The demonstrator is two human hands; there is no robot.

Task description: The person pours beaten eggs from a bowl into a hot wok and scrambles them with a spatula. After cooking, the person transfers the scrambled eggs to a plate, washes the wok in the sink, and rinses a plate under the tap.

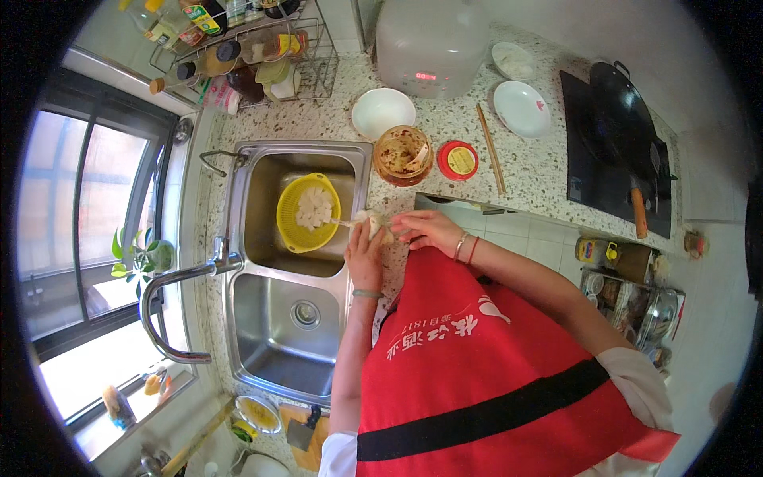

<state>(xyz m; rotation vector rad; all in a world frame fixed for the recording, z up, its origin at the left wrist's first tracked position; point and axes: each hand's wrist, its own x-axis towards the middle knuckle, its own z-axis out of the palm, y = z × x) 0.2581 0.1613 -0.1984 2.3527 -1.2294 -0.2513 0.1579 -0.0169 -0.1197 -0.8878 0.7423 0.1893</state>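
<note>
Beside the sink's right rim, my left hand (365, 256) is closed on a crumpled whitish cloth-like bundle (373, 221) at the counter edge. My right hand (431, 229) reaches in from the right, its fingers loosely bent and apart, with the tips close to the bundle; whether they touch it is hard to tell. A thin pale stick-like piece (342, 222) juts from the bundle toward a yellow plastic colander (289, 226). White chunks, looking like cut tofu, (315, 208) lie in this colander, which stands in the far basin of the steel sink (262, 163).
Along the counter stand a white bowl (382, 111), an open jar of brown paste (397, 155), its red lid (458, 160), chopsticks (491, 151) and a white plate (521, 109). A wok (624, 119) sits on the black stove. A curved faucet (171, 280) overhangs the left side.
</note>
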